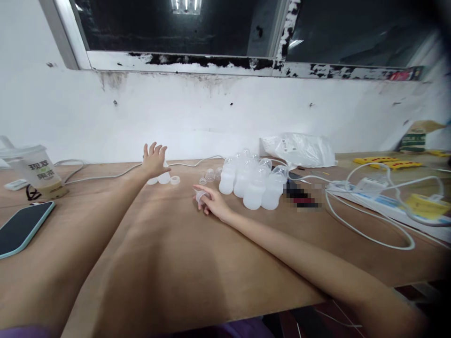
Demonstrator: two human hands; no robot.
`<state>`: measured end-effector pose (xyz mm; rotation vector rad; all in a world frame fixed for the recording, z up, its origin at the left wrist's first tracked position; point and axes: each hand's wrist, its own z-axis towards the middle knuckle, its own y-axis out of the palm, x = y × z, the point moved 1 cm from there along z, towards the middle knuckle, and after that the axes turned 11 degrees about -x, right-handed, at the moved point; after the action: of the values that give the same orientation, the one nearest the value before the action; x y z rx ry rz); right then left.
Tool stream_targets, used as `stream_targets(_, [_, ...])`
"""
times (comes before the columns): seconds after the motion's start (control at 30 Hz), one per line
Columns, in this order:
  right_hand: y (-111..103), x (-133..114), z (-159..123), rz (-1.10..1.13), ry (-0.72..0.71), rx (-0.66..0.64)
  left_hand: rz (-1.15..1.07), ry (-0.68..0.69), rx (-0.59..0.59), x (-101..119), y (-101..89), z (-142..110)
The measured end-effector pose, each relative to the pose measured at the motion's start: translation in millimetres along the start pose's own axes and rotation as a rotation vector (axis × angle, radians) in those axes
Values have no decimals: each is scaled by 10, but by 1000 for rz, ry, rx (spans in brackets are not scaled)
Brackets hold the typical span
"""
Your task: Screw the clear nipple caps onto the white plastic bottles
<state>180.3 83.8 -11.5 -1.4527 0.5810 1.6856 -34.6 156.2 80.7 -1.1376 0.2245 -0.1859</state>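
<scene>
While the right hand (pixel 213 202) grasps a translucent piece (pixel 200 196) over the brown tabletop (pixel 211 267), the left hand (pixel 155 158), farther off to its left, is spread wide above small white pieces (pixel 164 178); contact cannot be told. Just right of the right hand stand milky, clear-domed bottles (pixel 252 195); loose clear domes (pixel 210 175) lie just beyond it. Past both hands rises a stained white wall (pixel 197 108), topped by a dark window (pixel 141 30) with a peeling frame (pixel 225 65).
</scene>
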Motion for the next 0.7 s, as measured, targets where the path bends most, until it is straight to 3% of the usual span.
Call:
stream_targets(0.1, [-8, 9, 10, 102, 11, 27, 20, 18, -298, -264, 45, 245])
stream_targets(0.2, [-9, -8, 4, 170, 41, 34, 33, 41, -414, -371, 92, 264])
stream_targets(0.4, [-7, -49, -18, 274, 21, 4, -3, 131, -419, -273, -104, -29])
stream_targets(0.53, [3, -70, -14, 370, 43, 45, -232, 169, -442, -12, -219, -398])
stream_targets(0.63, [-3, -86, -8, 453, 58, 118, -590, 122, -381, 298, -26, -713])
stream_targets(0.7, [-15, -87, -3, 498, 63, 142, -829, 73, -262, 498, 190, -870])
